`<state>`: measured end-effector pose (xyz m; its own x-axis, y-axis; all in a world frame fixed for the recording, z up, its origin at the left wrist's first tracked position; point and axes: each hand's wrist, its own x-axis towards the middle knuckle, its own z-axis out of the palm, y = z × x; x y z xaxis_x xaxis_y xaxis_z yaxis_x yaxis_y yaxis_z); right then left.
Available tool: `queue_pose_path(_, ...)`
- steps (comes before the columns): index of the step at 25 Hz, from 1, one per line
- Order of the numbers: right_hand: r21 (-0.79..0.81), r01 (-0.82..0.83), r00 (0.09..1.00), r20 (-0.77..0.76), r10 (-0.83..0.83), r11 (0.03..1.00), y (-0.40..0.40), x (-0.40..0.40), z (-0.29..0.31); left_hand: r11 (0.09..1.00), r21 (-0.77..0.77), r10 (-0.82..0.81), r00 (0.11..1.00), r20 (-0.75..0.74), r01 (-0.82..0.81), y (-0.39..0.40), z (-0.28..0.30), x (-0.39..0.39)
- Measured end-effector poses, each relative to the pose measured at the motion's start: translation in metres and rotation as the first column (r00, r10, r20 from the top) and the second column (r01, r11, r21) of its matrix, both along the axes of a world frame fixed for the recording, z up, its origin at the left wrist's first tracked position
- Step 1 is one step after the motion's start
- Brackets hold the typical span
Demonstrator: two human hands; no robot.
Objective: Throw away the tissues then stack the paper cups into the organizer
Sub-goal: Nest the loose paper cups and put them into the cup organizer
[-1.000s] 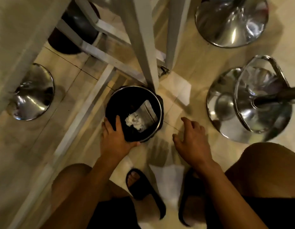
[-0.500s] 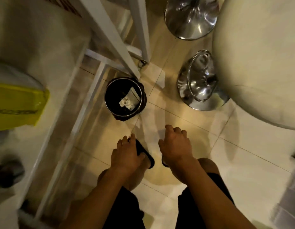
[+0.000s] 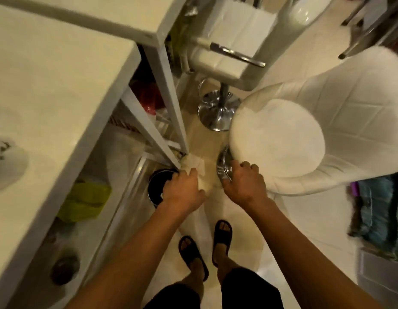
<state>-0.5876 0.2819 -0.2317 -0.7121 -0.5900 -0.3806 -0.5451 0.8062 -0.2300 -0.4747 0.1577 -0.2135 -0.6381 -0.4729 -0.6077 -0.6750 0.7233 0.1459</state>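
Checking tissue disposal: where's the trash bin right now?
In the head view, the small round black trash bin with a chrome rim sits on the floor left of centre, at the foot of the white table leg, partly hidden behind the left hand.

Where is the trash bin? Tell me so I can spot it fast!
Find the big white table on the left and follow its slanted leg down to the floor. The trash bin sits at its foot, partly behind the left hand. It is the only round black thing with a shiny rim.
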Motion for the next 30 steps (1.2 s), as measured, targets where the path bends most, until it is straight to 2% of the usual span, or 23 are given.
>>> queue_pose_path(6, -0.057, -0.014, 0.970, -0.242, -0.001, 0.998, -0.017, -0.033, 0.148, 0.985, -0.119, -0.138, 0.986, -0.097, 0.126, -0.019, 0.144, -0.045)
queue_pose_path(10, -0.148, 0.012, 0.924, -0.376, -0.068, 0.989, -0.014, -0.048, 0.248, 0.982, -0.154, -0.151, 0.937, -0.313, 0.107, -0.032, 0.245, -0.063)
queue_pose_path(14, -0.242, -0.011, 0.856, -0.504, -0.116, 0.970, -0.009, -0.051, 0.334, 0.964, -0.252, -0.202, 0.862, -0.465, 0.090, -0.043, 0.317, -0.072)
queue_pose_path(17, -0.283, -0.033, 0.788, -0.597, -0.150, 0.959, -0.008, -0.056, 0.393, 0.947, -0.319, -0.224, 0.796, -0.563, 0.041, -0.050, 0.356, -0.070)
queue_pose_path(20, -0.345, -0.058, 0.743, -0.641, -0.191, 0.937, -0.013, -0.061, 0.439, 0.925, -0.379, -0.214, 0.768, -0.604, -0.040, -0.061, 0.379, -0.056)
queue_pose_path(24, -0.461, -0.104, 0.726, -0.641, -0.249, 0.881, -0.016, -0.072, 0.489, 0.879, -0.448, -0.175, 0.764, -0.621, -0.163, -0.081, 0.409, -0.041)
queue_pose_path(30, -0.517, -0.171, 0.696, -0.666, -0.268, 0.839, -0.003, -0.099, 0.523, 0.782, -0.526, -0.085, 0.779, -0.621, -0.334, -0.103, 0.451, -0.047)
